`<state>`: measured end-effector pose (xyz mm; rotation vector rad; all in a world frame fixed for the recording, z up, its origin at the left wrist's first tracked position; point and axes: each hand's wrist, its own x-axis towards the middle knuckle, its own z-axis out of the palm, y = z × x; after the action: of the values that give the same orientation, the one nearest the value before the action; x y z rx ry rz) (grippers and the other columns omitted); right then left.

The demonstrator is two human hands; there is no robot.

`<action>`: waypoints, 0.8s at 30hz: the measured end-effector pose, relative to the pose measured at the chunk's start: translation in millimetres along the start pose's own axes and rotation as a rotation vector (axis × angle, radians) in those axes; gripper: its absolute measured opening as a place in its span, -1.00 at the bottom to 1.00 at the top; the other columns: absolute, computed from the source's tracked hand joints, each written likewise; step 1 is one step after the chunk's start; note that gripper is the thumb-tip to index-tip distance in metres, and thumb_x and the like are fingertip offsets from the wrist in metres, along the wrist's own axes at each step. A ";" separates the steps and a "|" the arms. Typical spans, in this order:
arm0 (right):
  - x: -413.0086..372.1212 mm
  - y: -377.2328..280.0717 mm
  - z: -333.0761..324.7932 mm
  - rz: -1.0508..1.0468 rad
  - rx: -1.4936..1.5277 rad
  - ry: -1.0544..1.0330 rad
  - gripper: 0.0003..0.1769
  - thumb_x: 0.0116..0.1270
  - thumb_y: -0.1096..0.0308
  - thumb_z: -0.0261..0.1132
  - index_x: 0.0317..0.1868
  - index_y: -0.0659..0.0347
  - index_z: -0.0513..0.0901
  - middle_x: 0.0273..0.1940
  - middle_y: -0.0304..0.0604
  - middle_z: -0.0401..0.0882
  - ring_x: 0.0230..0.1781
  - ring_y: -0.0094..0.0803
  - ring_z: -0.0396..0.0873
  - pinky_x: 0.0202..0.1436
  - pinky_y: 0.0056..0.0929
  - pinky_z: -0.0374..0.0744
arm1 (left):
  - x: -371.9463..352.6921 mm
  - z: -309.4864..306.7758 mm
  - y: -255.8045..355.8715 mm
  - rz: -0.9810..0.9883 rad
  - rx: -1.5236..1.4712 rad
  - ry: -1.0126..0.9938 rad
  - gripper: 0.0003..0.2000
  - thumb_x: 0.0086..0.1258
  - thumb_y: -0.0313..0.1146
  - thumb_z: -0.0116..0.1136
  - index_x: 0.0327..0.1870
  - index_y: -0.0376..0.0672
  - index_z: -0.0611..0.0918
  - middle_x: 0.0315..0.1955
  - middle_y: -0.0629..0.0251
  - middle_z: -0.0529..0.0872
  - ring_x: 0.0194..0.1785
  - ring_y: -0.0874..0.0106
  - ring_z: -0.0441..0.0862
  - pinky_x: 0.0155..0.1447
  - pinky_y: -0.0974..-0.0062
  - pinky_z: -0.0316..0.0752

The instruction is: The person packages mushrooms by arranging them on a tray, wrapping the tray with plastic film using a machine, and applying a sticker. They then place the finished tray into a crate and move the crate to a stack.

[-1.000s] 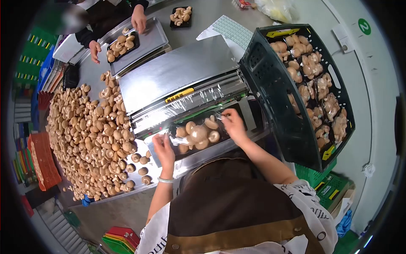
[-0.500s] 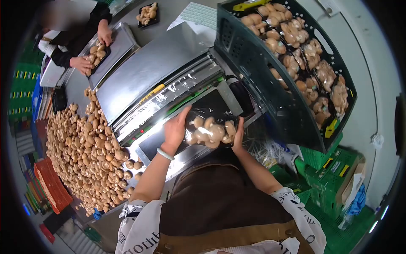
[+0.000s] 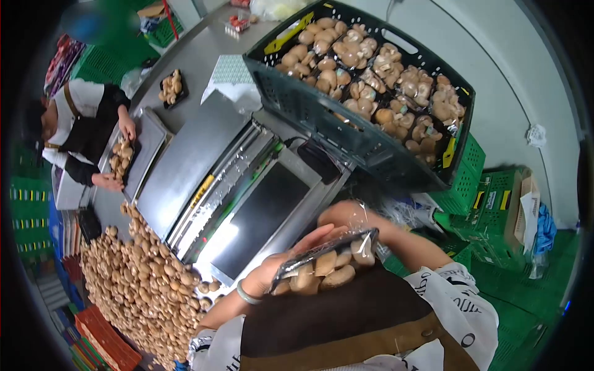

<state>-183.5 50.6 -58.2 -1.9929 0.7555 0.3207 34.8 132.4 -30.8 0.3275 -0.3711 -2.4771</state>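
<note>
A black tray of mushrooms (image 3: 326,267) under clear film is tilted up on edge close to my apron, its mushrooms facing me. My left hand (image 3: 272,267), with a pale band at the wrist, grips the tray's left end, fingers stretched behind it. Just beyond the tray's upper edge is my right hand (image 3: 345,214). It looks bent inward and slightly blurred, and its fingers are mostly hidden. Loose film sticks up at the tray's right end near this hand. Behind both hands lies the film-wrapping machine (image 3: 266,210) with its dark flat plate.
A dark green crate (image 3: 346,127) of packed mushroom trays stands at the upper right. Loose mushrooms (image 3: 145,290) are heaped at left. Across the table a co-worker (image 3: 83,114) handles another mushroom tray (image 3: 121,156). A further filled tray (image 3: 172,89) lies behind. Green crates (image 3: 489,198) are stacked at right.
The mushroom tray has come off the machine's plate toward my body and tipped on edge. My right hand has shifted from its right end to behind it. The view has turned.
</note>
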 end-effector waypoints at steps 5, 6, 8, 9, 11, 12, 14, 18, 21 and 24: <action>-45.4 -62.5 -71.5 -0.349 0.249 0.203 -0.35 0.17 0.08 0.43 0.22 0.20 0.49 0.09 0.01 0.57 0.10 -0.22 0.60 0.14 -0.28 0.54 | 20.1 -3.7 2.8 -0.010 -0.197 0.040 -0.54 0.52 -0.29 -0.03 0.34 -0.26 0.23 0.24 0.15 0.33 0.30 0.34 0.26 0.36 0.40 0.22; -39.2 -74.9 -61.5 -0.363 0.167 0.177 -0.29 0.18 0.05 0.43 0.25 0.22 0.44 0.16 -0.01 0.53 0.15 -0.18 0.56 0.20 -0.23 0.50 | 22.7 -11.4 2.3 0.004 -0.098 0.094 -0.58 0.51 -0.32 -0.02 0.30 -0.25 0.27 0.18 0.17 0.38 0.24 0.35 0.31 0.31 0.41 0.26; -17.7 -71.5 -71.2 -0.181 0.135 0.054 -0.29 0.19 0.05 0.43 0.26 0.23 0.43 0.16 -0.02 0.53 0.16 -0.24 0.53 0.18 -0.30 0.50 | 28.8 -42.3 -6.9 0.053 0.197 0.240 -0.66 0.50 -0.38 -0.01 0.23 -0.24 0.35 0.07 0.19 0.48 0.12 0.38 0.42 0.22 0.42 0.35; -10.3 -60.8 -83.3 -0.137 0.283 0.101 -0.32 0.20 0.09 0.41 0.24 0.26 0.44 0.09 -0.01 0.56 0.11 -0.27 0.54 0.15 -0.31 0.50 | 33.1 -64.2 -13.4 0.083 0.355 0.331 -0.70 0.49 -0.42 0.00 0.19 -0.24 0.39 0.02 0.20 0.53 0.06 0.39 0.47 0.17 0.43 0.39; 9.9 -14.7 -96.9 -0.220 0.490 0.356 -0.47 0.29 0.23 0.34 0.19 0.30 0.47 0.03 -0.10 0.59 0.04 -0.39 0.53 0.12 -0.37 0.50 | 38.4 -89.8 -10.5 0.155 0.536 0.518 -0.77 0.48 -0.48 0.02 0.11 -0.22 0.47 -0.09 0.22 0.62 -0.07 0.42 0.58 0.08 0.44 0.48; 13.2 -2.4 -108.9 -0.212 0.732 0.575 -0.53 0.37 0.29 0.28 0.22 0.28 0.45 0.04 -0.16 0.56 0.04 -0.44 0.51 0.14 -0.40 0.50 | 39.3 -87.4 0.7 0.201 0.490 0.591 -0.79 0.47 -0.51 0.02 0.07 -0.22 0.50 -0.15 0.24 0.67 -0.13 0.43 0.64 0.04 0.45 0.52; 22.9 26.6 -153.9 -0.177 1.239 0.838 -0.59 0.47 0.29 0.17 0.24 0.25 0.40 0.06 -0.14 0.56 0.12 -0.42 0.52 0.19 -0.35 0.54 | 34.1 -72.8 32.3 0.312 0.320 0.713 -0.84 0.47 -0.50 0.02 0.02 -0.21 0.51 -0.24 0.24 0.68 -0.27 0.50 0.63 -0.07 0.56 0.50; 83.4 83.6 -228.8 -0.216 1.553 1.059 -0.62 0.46 0.21 0.22 0.15 0.24 0.46 0.13 -0.09 0.54 0.13 -0.24 0.53 0.23 -0.13 0.50 | 28.0 -95.5 54.6 0.488 0.296 0.816 -0.92 0.46 -0.48 0.04 -0.10 -0.20 0.52 -0.27 0.27 0.65 -0.30 0.53 0.57 -0.13 0.57 0.43; 157.0 115.6 -238.5 -0.129 1.722 1.116 -0.56 0.41 0.20 0.28 0.17 0.26 0.45 0.13 -0.08 0.54 0.17 -0.19 0.50 0.25 -0.05 0.46 | 30.1 -93.8 67.4 0.481 0.260 0.796 -0.92 0.46 -0.47 0.06 -0.11 -0.20 0.52 -0.28 0.28 0.65 -0.30 0.54 0.56 -0.13 0.59 0.42; 210.8 135.8 -236.1 -0.093 1.716 1.096 -0.55 0.40 0.22 0.29 0.18 0.27 0.44 0.14 -0.09 0.54 0.16 -0.18 0.50 0.22 -0.04 0.47 | 24.7 -98.1 69.8 0.470 0.289 0.836 -0.92 0.46 -0.46 0.08 -0.11 -0.19 0.51 -0.29 0.30 0.65 -0.30 0.55 0.56 -0.13 0.60 0.42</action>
<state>-123.9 -279.5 -136.4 -0.3558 0.9843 -1.2142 83.5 45.0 -102.2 1.1851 -0.3814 -1.6394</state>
